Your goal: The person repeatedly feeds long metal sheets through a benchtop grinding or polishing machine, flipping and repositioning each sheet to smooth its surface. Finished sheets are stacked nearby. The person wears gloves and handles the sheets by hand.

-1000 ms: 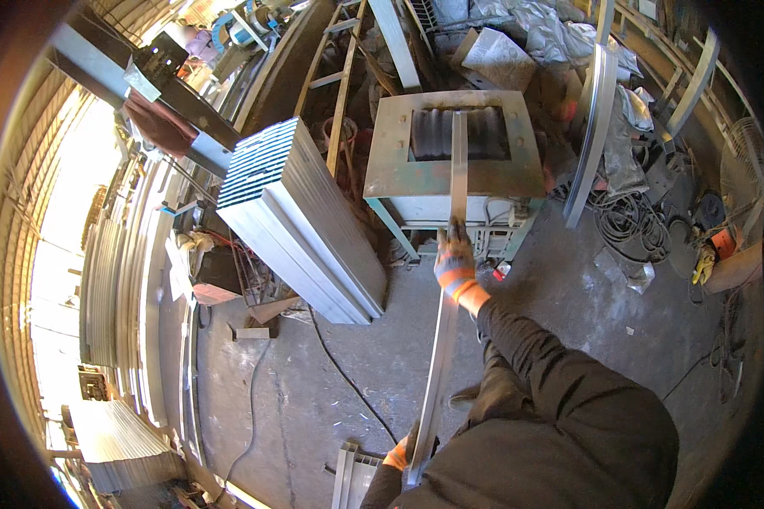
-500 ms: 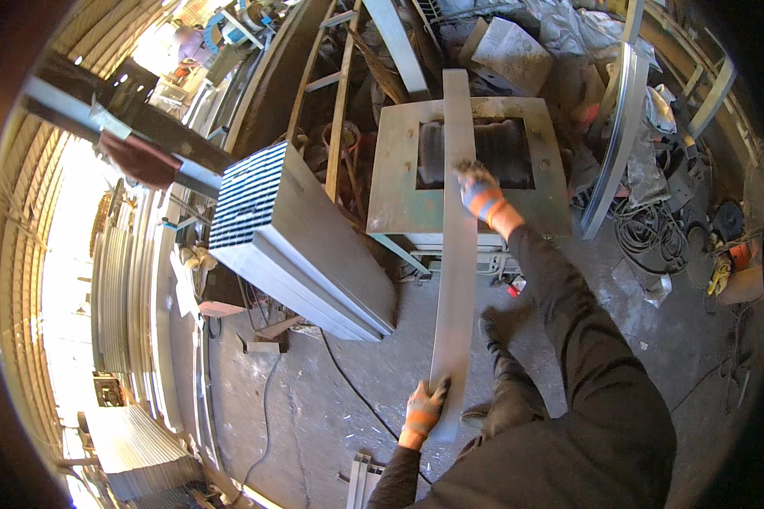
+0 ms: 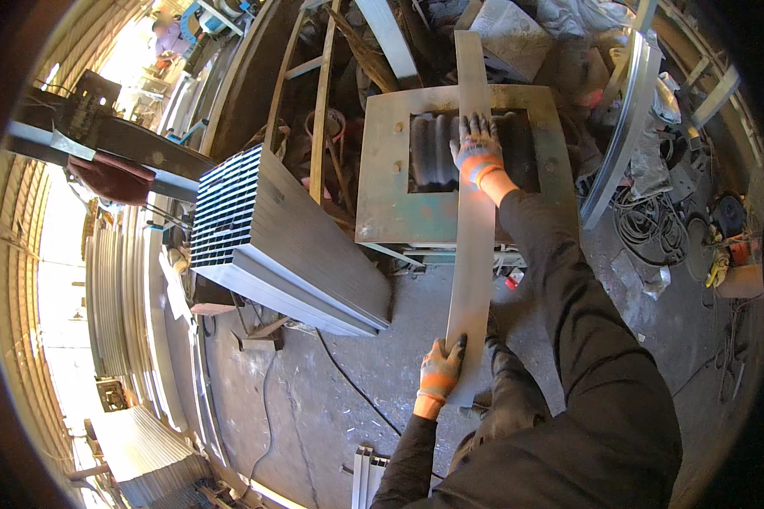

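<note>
A long flat metal bar runs away from me, its far part lying across a steel-topped machine. A dark ribbed roller shows in the machine's rectangular opening, partly covered by the bar. Near the bar's close end, my left hand, in a grey and orange glove, is closed around its left edge, thumb on top. My right hand, gloved alike, lies flat on the bar over the opening, fingers stretched forward. The bar's underside is hidden.
A tall stack of metal tubes stands left of the machine. Cables trail over the floor, and short metal profiles lie near my left forearm. An upright metal post and coiled cable are at right.
The bar has slid forward over the machine, both hands moving with it. My right hand has gone from partly curled, fingers blurred, to flat on the bar. The view has shifted slightly.
</note>
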`<state>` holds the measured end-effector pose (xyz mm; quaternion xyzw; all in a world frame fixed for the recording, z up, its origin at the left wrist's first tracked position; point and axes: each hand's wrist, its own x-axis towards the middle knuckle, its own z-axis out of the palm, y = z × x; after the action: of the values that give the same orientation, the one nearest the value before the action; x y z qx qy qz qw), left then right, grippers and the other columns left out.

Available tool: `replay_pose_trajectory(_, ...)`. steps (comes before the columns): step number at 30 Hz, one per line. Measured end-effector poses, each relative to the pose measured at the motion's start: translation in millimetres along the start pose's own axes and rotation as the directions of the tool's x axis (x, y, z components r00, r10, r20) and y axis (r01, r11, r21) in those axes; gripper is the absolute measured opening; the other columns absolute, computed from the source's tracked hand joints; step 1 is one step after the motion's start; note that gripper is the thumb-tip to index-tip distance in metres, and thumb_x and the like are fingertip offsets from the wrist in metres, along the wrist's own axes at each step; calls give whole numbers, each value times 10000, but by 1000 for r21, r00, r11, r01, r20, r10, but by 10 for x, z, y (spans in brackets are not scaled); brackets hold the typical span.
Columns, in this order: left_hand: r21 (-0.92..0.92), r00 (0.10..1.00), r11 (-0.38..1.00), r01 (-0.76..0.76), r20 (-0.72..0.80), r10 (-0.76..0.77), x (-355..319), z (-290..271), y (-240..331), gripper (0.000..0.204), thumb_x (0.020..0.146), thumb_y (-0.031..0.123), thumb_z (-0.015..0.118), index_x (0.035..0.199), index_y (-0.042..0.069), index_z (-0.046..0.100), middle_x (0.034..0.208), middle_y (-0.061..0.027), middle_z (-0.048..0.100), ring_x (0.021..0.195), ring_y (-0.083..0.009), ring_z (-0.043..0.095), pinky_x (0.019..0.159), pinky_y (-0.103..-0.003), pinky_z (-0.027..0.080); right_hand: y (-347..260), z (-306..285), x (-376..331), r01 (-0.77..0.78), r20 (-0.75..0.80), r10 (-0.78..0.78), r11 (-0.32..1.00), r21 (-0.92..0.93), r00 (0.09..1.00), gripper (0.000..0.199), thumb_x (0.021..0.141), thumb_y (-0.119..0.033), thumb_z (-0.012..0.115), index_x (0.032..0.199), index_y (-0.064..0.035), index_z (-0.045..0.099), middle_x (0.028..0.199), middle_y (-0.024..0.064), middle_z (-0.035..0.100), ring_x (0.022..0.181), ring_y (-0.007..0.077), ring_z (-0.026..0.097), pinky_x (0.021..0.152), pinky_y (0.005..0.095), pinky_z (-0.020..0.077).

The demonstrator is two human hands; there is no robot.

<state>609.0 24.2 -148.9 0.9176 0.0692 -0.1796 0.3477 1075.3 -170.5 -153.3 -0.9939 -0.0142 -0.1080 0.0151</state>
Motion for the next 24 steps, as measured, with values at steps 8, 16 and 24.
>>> replay_pose_trajectory(8, -186, 998, 982, -32, -53, 22, -1740, 300, -808, 405, 1114, 422, 676, 1221, 33, 716, 977, -245, 739, 935, -509, 730, 842, -583, 576, -396, -533, -1785, 42, -49, -35, 986, 158, 998, 785, 1074, -453, 573, 1687, 21, 447, 1767, 250, 424, 1650, 434, 366, 1375, 582, 207)
replay_pose_trajectory(16, -72, 999, 997, -16, 35, 19, -3599, 510, -1754, 307, 1110, 226, 648, 1405, 226, 730, 1195, -138, 702, 1008, -394, 759, 846, -484, 630, -986, -950, -3729, 48, -35, -42, 974, 219, 999, 809, 1087, -464, 543, 1707, 37, 403, 1797, 261, 369, 1684, 449, 293, 1394, 602, 144)
replay_pose_trajectory(24, -206, 932, 909, 362, 79, -353, -4531, 413, -2005, 504, 1019, 477, 821, 1176, 8, 729, 1094, -235, 816, 1031, -347, 805, 908, -451, 601, -1302, -1227, -4773, 60, -18, -57, 942, 330, 998, 901, 1020, -471, 632, 1696, 73, 389, 1761, 318, 383, 1669, 478, 309, 1389, 638, 148)
